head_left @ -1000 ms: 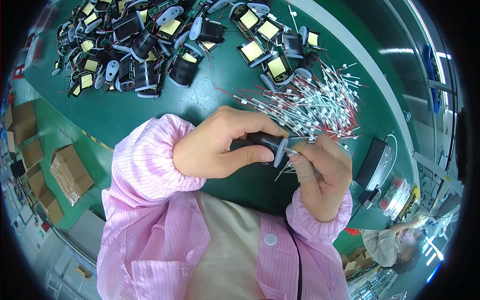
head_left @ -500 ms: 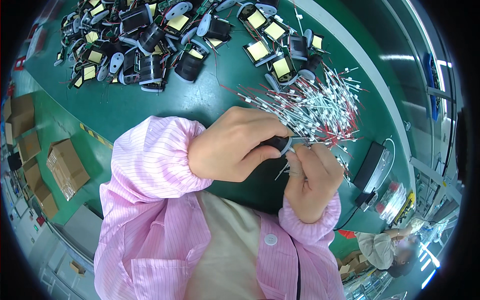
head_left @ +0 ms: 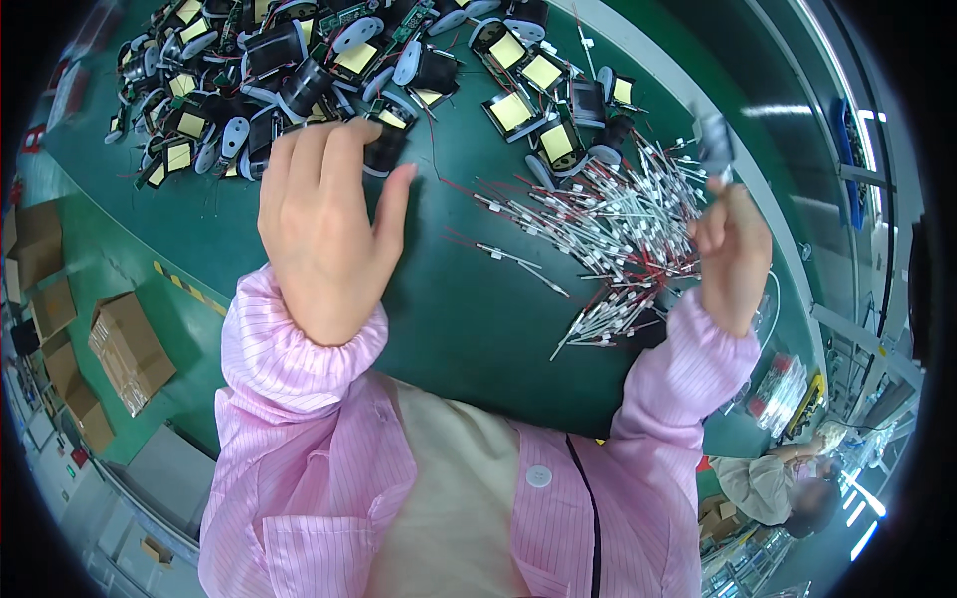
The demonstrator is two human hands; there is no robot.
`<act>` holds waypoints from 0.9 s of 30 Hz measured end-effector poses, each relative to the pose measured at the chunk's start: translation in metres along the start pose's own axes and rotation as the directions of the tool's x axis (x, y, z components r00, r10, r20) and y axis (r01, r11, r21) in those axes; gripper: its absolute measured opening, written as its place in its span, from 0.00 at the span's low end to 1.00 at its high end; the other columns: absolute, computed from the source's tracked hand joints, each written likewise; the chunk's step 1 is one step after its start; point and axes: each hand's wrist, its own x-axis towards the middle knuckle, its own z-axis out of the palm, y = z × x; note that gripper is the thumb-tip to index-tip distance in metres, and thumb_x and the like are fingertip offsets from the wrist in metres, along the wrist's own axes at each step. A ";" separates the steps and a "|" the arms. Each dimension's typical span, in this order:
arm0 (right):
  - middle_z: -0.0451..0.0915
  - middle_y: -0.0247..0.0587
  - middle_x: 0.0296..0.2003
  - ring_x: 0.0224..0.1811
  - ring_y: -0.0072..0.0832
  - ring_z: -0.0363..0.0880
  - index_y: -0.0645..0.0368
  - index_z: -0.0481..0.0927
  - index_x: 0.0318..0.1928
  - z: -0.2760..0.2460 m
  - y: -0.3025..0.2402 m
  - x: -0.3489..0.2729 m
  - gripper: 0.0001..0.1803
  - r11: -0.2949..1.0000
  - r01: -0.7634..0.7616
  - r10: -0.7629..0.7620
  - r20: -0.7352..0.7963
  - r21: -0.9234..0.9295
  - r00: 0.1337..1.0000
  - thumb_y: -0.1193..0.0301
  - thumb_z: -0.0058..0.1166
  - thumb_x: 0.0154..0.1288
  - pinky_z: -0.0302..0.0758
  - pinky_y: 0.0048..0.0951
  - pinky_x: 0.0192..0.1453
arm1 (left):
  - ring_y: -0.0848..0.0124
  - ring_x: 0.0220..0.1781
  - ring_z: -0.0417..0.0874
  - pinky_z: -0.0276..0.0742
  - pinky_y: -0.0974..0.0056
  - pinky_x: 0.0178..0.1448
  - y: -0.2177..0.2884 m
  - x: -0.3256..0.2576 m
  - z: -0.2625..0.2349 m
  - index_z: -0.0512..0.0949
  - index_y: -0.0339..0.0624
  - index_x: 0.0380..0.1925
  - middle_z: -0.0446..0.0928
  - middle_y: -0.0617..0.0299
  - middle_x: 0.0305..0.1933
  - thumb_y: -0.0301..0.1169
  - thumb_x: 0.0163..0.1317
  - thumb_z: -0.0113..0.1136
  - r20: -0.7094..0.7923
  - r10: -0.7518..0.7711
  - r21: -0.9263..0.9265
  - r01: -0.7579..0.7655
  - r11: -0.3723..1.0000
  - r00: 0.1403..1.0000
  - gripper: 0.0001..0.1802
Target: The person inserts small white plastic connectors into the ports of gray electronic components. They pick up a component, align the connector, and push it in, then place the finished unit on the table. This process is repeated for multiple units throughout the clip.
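Note:
My left hand reaches forward over the green mat, fingers spread, its tips at a black coil part on the near edge of a heap of black coil assemblies with yellow faces. It holds nothing. My right hand is raised at the right above a pile of white-sleeved red wires and pinches a small grey part between its fingertips. Both forearms wear pink striped sleeves.
Cardboard boxes lie on the green floor at the left below the bench edge with its yellow-black tape. Another person sits at the lower right. A black cable and packets lie at the bench's right edge.
My hands were together at the middle, working on one small black part. They have since parted: the left went forward to the coil heap, the right rose to the right with a small part.

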 end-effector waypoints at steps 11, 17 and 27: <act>0.79 0.42 0.32 0.34 0.32 0.80 0.64 0.78 0.43 0.078 0.021 -0.052 0.12 0.587 0.439 -0.164 0.431 -0.681 0.888 0.74 0.57 0.60 0.75 0.28 0.40 | 0.58 0.50 0.75 0.65 0.54 0.56 -0.011 -0.010 0.021 0.75 0.42 0.48 0.76 0.57 0.41 0.22 0.50 0.60 0.008 -0.014 0.247 0.012 0.969 1.000 0.21; 0.71 0.41 0.35 0.38 0.36 0.75 0.61 0.75 0.40 0.120 0.065 -0.059 0.15 0.188 0.627 -0.206 0.594 -0.756 0.777 0.71 0.60 0.52 0.73 0.35 0.40 | 0.59 0.40 0.76 0.72 0.59 0.48 -0.008 -0.005 0.014 0.76 0.36 0.45 0.74 0.55 0.35 0.13 0.45 0.55 -0.093 0.045 -0.028 -0.048 0.998 0.995 0.23; 0.76 0.43 0.31 0.33 0.38 0.74 0.62 0.73 0.37 0.098 0.019 -0.070 0.11 0.651 0.508 -0.390 0.326 -0.564 0.861 0.85 0.57 0.52 0.70 0.34 0.40 | 0.67 0.41 0.77 0.74 0.66 0.47 0.012 0.008 -0.013 0.75 0.29 0.40 0.77 0.51 0.42 0.07 0.47 0.57 -0.035 0.001 -0.797 -0.028 0.604 0.999 0.18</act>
